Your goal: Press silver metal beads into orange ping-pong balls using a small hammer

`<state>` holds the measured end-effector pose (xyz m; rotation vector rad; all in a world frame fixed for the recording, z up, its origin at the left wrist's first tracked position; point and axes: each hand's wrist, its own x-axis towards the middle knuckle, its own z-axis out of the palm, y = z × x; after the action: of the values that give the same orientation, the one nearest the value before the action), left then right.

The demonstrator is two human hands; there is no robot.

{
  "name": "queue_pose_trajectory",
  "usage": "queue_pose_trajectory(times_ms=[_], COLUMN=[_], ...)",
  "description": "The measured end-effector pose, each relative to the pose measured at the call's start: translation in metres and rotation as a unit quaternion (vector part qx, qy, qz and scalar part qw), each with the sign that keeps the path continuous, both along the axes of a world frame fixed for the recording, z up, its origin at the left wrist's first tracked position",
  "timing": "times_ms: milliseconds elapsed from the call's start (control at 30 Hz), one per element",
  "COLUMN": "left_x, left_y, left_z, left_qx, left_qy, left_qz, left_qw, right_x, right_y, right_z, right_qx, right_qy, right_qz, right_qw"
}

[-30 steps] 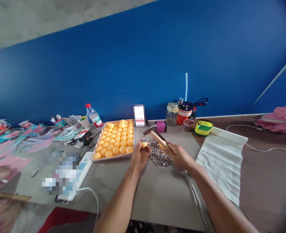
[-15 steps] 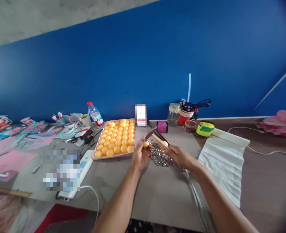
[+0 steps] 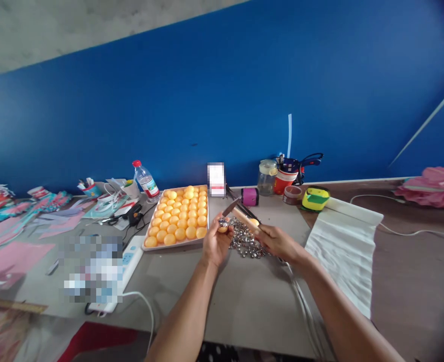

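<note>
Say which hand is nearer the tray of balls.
Left. The left hand, holding a ball, is just right of the tray; the right hand, gripping a hammer, is farther off to the right.

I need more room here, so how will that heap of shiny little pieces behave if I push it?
The heap of shiny pieces looks loose and granular, so it would probably spread rather than slide as one. Some seem roundish, so a few might roll away. Their gleam suggests smooth, perhaps slippery surfaces.
</note>
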<state>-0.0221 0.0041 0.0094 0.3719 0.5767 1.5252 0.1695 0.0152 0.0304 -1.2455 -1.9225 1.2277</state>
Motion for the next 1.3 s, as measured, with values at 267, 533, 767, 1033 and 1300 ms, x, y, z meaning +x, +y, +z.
queue_pose_trajectory(times_ms=[267, 533, 767, 1033, 1300], left_x=[-0.0009, 0.0020, 0.0039, 0.0033, 0.0034], left_y=[0.0031, 0.0013, 0.0007, 0.0023, 0.0029], left_z=[-0.0034, -0.0002, -0.0012, -0.0013, -0.0042], left_qx=[0.001, -0.009, -0.017, -0.045, -0.041], left_qy=[-0.010, 0.001, -0.003, -0.014, -0.005], left_qz=[-0.004, -0.001, 0.008, 0.009, -0.002], left_qw=[1.000, 1.000, 1.000, 0.999, 0.999], right_x=[-0.0004, -0.0005, 0.0007, -0.0011, -0.0008], right_y=[-0.0017, -0.0013, -0.0023, -0.0024, -0.0012], right_z=[0.0056, 0.0017, 0.0063, 0.0048, 0.0019], right_qx=[0.026, 0.023, 0.053, 0.083, 0.083], right_qy=[-0.075, -0.064, -0.057, -0.110, -0.131], right_qz=[0.032, 0.017, 0.005, 0.019, 0.015], right_qw=[0.996, 0.998, 0.997, 0.990, 0.988])
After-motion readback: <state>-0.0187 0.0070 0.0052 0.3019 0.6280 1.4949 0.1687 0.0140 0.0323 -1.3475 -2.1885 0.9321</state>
